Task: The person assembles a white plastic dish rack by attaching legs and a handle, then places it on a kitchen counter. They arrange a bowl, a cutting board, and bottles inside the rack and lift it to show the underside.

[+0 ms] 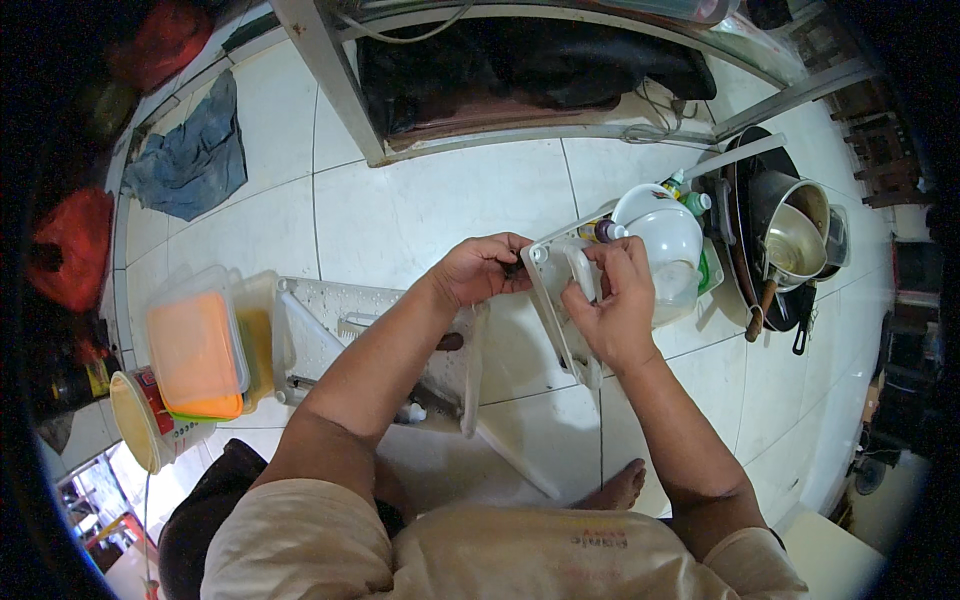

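A white plastic rack shelf [545,315] stands tilted on its edge in front of me, with a round socket at its upper corner. My left hand [485,272] is closed beside that corner, its fingertips pinching a small dark thing I cannot make out. With thumb and fingers, my right hand [622,310] grips a white curved plastic piece [580,272] along the shelf's inner side. Left of it, partly behind my left forearm, a second white perforated shelf [320,352] lies on the floor, holding a white brush or comb [354,324] and other small items.
White bowls [665,235] and small bottles [697,203] stand to the right, beside stacked pots [790,225] and pans. Plastic containers with an orange one [195,350] and a bucket [145,420] are at left. A metal frame [345,90] and grey cloth [190,155] lie farther off.
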